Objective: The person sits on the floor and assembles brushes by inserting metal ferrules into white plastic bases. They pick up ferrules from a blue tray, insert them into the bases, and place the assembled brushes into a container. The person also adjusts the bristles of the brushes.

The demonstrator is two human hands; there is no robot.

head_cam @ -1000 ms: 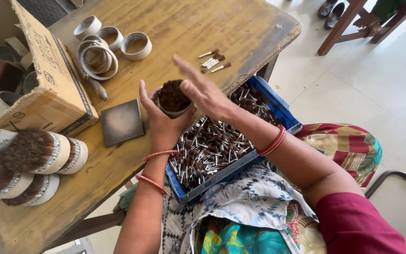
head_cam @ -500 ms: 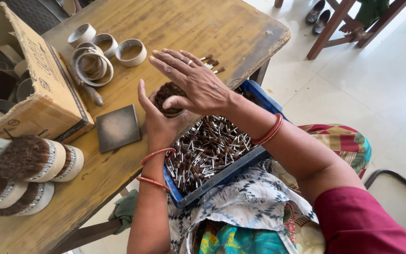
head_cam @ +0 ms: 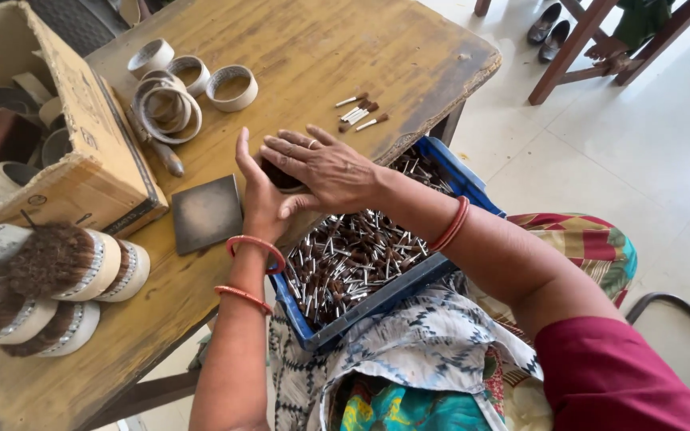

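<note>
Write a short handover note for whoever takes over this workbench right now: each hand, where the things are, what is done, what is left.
Left hand: cups a small ring full of brown bristle pieces from below.
Right hand: lies flat on top of that ring, fingers spread.
Blue crate of loose metal-tipped pieces on the lap, at the table edge.
Empty white rings on the wooden table; more in the cardboard box.
Done: filled rings stacked at the left.
Left: the empty rings; a few loose pieces on the table.
</note>
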